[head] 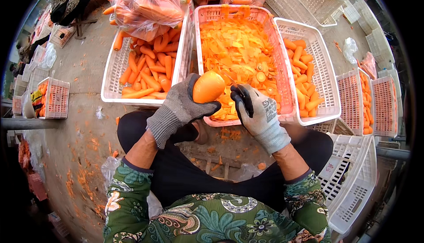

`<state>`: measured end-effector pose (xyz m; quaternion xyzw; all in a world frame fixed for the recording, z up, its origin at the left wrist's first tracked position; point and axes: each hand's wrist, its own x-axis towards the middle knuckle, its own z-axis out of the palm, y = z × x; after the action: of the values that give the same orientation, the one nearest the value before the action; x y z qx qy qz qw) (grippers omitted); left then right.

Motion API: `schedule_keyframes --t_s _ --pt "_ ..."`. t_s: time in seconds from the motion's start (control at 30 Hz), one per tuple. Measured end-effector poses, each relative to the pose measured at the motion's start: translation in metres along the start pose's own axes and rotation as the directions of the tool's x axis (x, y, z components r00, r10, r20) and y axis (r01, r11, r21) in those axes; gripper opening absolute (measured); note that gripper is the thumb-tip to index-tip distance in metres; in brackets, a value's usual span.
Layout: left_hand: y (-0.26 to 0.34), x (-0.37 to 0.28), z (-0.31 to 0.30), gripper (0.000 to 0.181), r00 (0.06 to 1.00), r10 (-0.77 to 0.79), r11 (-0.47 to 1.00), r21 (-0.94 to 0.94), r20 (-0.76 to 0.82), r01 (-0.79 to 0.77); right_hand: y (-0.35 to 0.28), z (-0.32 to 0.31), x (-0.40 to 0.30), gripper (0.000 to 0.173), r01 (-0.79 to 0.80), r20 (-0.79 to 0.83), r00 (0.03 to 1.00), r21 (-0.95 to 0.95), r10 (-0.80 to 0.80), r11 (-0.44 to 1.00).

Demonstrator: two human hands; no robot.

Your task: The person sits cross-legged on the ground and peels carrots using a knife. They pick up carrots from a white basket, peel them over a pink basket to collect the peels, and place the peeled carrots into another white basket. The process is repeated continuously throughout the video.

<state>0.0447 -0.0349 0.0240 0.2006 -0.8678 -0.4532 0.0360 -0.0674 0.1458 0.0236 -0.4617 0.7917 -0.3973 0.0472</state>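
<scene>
My left hand [180, 105], in a grey knitted glove with dark fingers, grips a thick orange carrot [208, 87] pointed up toward the camera. The carrot's surface looks smooth and shiny. In my right hand [256, 107], in a pale glove with dark fingertips, is a thin tool [231, 79], perhaps a peeler or small knife; its shape is mostly hidden by the fingers. The tool's tip is just right of the carrot. Beneath both hands stands a crate [287, 87] heaped with carrot peelings [235, 47] and several cut carrot ends.
At left, a white crate [109, 84] holds carrots [149, 67] under a plastic bag of carrots [149, 4]. To the right, another crate [326, 90] holds carrots [303, 74]. Stacked crates [351, 176] stand by my right knee. Scraps litter the concrete floor [82, 137].
</scene>
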Motion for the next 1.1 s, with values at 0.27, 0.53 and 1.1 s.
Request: schedule_keyframes --t_s 0.27,0.53,1.1 --pt "0.011 0.014 0.04 0.064 0.98 -0.124 0.987 0.117 0.158 0.106 0.039 0.006 -0.023 0.027 -0.051 0.127 0.988 -0.229 0.082 0.972" --pt "0.001 0.019 0.045 0.064 0.981 -0.102 0.983 0.169 0.168 0.073 0.054 0.021 -0.015 0.032 -0.134 0.264 0.945 -0.226 0.193 0.965" --pt "-0.016 0.032 0.032 0.048 0.909 -0.415 0.285 -0.954 -0.034 0.094 0.023 0.044 -0.043 0.021 -0.709 0.331 0.593 0.646 0.734 0.282"
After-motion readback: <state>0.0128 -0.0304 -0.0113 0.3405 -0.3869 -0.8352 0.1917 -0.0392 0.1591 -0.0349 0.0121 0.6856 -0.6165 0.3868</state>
